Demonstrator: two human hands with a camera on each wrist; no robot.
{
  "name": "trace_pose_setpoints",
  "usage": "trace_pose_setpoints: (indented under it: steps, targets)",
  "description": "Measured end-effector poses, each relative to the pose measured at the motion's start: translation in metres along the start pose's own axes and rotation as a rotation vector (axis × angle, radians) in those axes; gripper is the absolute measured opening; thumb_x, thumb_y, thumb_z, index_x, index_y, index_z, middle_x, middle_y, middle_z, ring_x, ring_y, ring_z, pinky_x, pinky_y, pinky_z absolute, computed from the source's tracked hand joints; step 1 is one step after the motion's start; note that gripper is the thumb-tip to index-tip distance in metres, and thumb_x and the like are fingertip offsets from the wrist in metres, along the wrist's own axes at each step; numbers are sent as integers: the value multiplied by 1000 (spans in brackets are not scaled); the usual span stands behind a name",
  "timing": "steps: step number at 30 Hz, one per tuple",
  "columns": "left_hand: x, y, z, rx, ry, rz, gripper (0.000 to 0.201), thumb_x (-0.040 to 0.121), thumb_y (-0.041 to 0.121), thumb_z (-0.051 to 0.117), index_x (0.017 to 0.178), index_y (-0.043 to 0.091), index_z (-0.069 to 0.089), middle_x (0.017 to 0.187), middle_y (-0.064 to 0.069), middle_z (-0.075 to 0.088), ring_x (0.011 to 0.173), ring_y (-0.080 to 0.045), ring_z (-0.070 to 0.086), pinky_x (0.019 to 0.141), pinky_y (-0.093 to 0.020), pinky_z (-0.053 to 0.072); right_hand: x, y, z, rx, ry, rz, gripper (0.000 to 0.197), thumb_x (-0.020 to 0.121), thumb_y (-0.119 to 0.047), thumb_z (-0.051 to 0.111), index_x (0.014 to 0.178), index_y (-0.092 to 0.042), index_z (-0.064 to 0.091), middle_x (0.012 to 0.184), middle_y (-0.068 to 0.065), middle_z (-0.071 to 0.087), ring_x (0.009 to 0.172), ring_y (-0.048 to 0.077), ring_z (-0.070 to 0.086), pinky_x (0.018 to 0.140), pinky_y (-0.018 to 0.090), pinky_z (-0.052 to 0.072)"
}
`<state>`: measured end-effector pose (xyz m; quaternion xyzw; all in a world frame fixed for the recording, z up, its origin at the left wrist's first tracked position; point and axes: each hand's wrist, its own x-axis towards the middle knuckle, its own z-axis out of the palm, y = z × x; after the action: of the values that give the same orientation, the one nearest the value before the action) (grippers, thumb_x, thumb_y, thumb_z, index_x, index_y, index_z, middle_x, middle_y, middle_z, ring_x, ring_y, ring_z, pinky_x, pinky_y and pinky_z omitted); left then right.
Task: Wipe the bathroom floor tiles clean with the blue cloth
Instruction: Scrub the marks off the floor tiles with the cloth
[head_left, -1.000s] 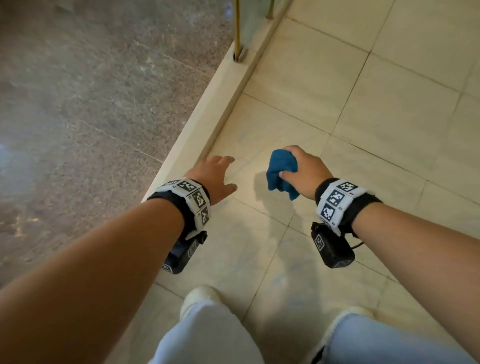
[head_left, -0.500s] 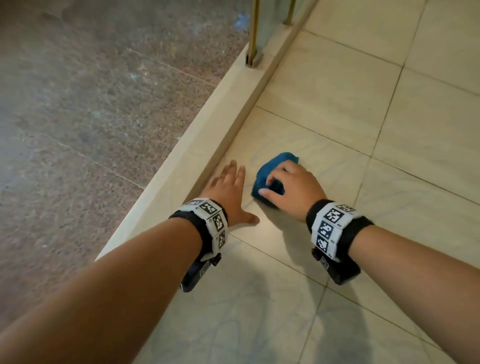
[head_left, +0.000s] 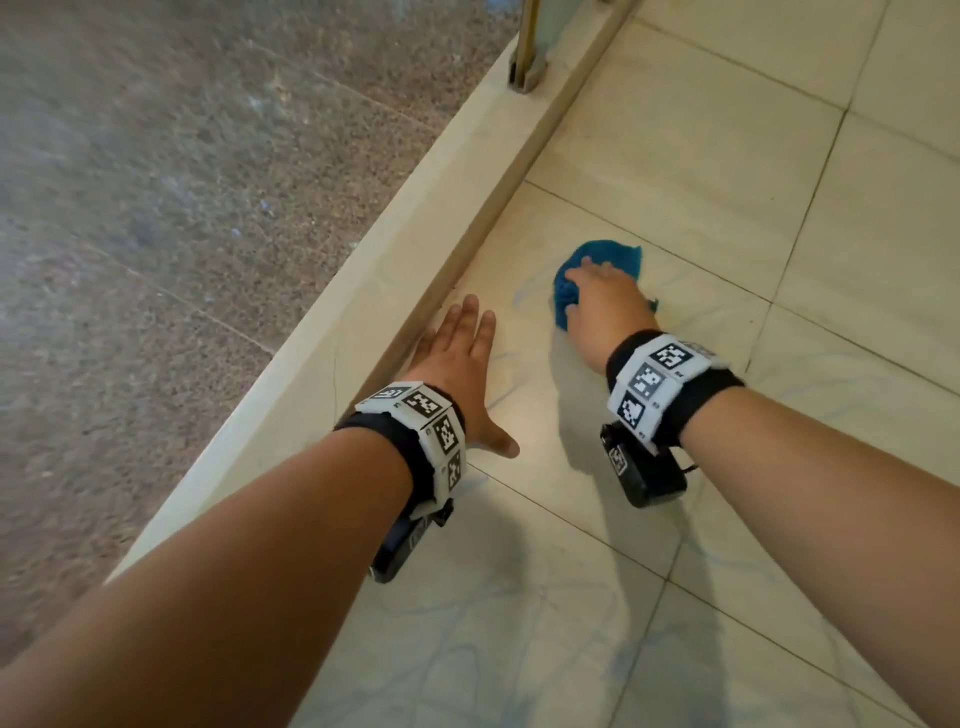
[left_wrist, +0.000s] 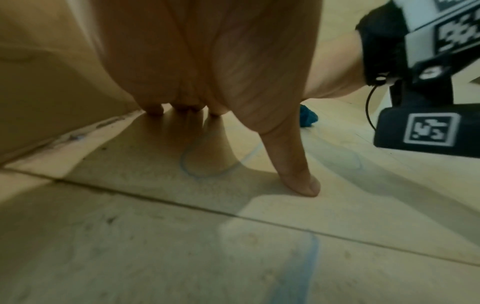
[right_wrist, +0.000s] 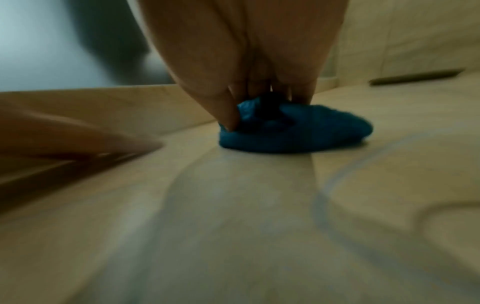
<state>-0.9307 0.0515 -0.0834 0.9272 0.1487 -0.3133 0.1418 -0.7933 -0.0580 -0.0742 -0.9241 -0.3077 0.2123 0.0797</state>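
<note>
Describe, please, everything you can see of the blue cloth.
The blue cloth is a small, deep teal rag of fuzzy, towel-like fabric, bunched into a low wad. It lies on a cream floor tile near the raised stone curb. The right hand presses down on it, fingers dug into its folds; its far edge pokes out beyond them.

Pale cream floor tiles (head_left: 675, 171), faintly streaked blue, carried everything. A bunched blue cloth (head_left: 602, 260) lay far right on them. A flat left hand (head_left: 462, 364) rested near the raised cream stone kerb (head_left: 363, 291).

Left hand (left_wrist: 207, 67) spread flat, thumb and fingertips (left_wrist: 155, 110) pressing the tile (left_wrist: 155, 236). Blue scribbles (left_wrist: 197, 162) underneath. Cloth (left_wrist: 307, 118) peeks beyond the thumb.
</note>
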Motion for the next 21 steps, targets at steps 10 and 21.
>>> trace_pose_setpoints:
  steps: [10, 21]
  targets:
    - [2, 1, -1, 45, -18, -23, 147, 60, 72, 74, 146, 12, -29, 152, -9, -37, 143, -25, -27, 121, -45, 1, -10, -17, 12, -18, -52, -172, 47, 96, -28, 44, 139, -8, 41, 155, 12, 19, 142, 28, 20, 115, 34, 16]
    - [2, 4, -5, 6, -6, -37, 150, 56, 66, 80, 148, 13, -26, 155, -7, -33, 145, -25, -22, 121, -44, 4, -2, -9, 7, 85, -7, -249, 56, 90, -6, 49, 144, -16, 36, 148, 7, 37, 133, 25, 39, 108, 30, 29]
